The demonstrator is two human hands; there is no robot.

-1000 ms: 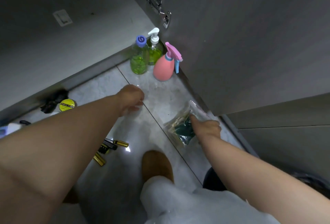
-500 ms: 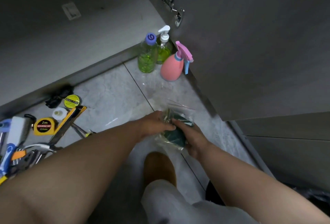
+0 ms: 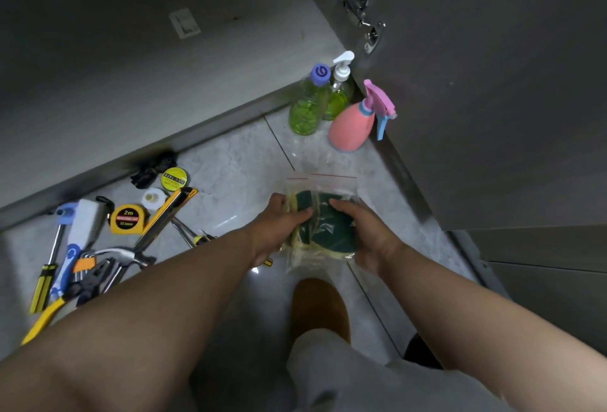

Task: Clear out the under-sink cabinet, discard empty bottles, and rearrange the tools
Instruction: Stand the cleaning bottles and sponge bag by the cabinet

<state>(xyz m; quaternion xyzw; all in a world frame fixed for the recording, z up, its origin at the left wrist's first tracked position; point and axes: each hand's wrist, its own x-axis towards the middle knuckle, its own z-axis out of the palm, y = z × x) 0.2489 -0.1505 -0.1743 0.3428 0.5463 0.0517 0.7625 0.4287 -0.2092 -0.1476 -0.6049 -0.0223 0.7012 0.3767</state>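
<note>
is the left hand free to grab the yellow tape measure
Probably not yet: the left hand grips the sponge bag together with the right hand. The tape measure lies uncovered to its left, so letting go should suffice.

You've got bare grey marble floor [image 3: 236, 168] open straight ahead. On your left a heap of scattered hand tools [image 3: 98, 247] blocks it. In the far corner a purple-capped green bottle [image 3: 307, 109], a green pump bottle [image 3: 338, 99] and a pink spray bottle [image 3: 349, 129] crowd the grey cabinet door [image 3: 492, 83] walling your right.

Clear zip bag [image 3: 321, 190] of green-and-yellow scouring pads: gripped either side by left hand [image 3: 279, 229] and right hand [image 3: 366, 236]. Green bottle [image 3: 307, 108], pump bottle [image 3: 339, 93], pink spray bottle [image 3: 350, 127]: upright, beyond grip. Tool heap [image 3: 126, 218]: left of grip.
</note>
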